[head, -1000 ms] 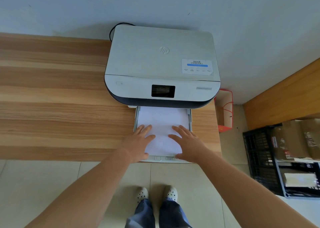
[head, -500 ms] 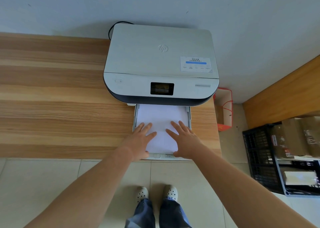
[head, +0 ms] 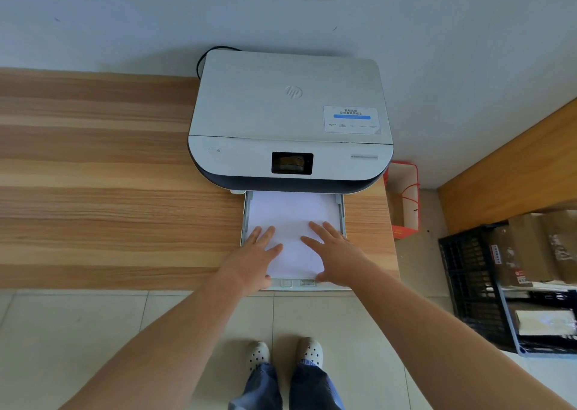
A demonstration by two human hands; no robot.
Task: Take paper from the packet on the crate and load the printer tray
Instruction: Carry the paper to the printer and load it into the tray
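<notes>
A white printer (head: pixel 290 119) stands on a wooden table (head: pixel 109 197) against the wall. Its paper tray (head: pixel 343 219) is pulled out toward me, and a stack of white paper (head: pixel 290 216) lies in it. My left hand (head: pixel 254 258) rests flat on the left part of the paper, fingers spread. My right hand (head: pixel 335 255) lies flat on the right part in the same way. At the right edge a black crate (head: pixel 468 281) sits on the floor, with a brown paper packet (head: pixel 527 247) on it.
A white and red paper bag (head: pixel 404 200) stands on the floor between the table and a wooden cabinet (head: pixel 512 172). A black cable (head: pixel 206 57) loops behind the printer. My feet in white shoes (head: pixel 284 355) stand on the tiled floor.
Both hands have slid a little forward on the paper, toward the printer, pushing the stack deeper into the tray.
</notes>
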